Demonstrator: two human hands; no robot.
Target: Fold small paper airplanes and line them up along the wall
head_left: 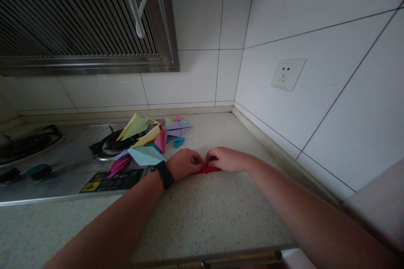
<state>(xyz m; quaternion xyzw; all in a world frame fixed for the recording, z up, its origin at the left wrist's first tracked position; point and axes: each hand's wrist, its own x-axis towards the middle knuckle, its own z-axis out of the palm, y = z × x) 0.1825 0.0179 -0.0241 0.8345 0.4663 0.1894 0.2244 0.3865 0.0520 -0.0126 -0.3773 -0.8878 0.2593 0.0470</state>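
A small piece of folded red paper (pixel 206 170) lies low on the speckled countertop (pixel 217 214), between my two hands. My left hand (pixel 184 163), with a dark watch on its wrist, pinches the paper's left side. From the right, my right hand (pixel 226 159) pinches it too, the fingertips of both hands nearly meeting at its middle. Much of the red paper is hidden under the fingers, so its exact folded shape does not show.
Left of my hands, a pile of colourful folded paper pieces, with a light blue one (pixel 147 156) nearest, spreads over the gas stove (pixel 71 176) and counter. A range hood (pixel 88 21) hangs above. A tiled wall with a socket (pixel 288 74) bounds the right.
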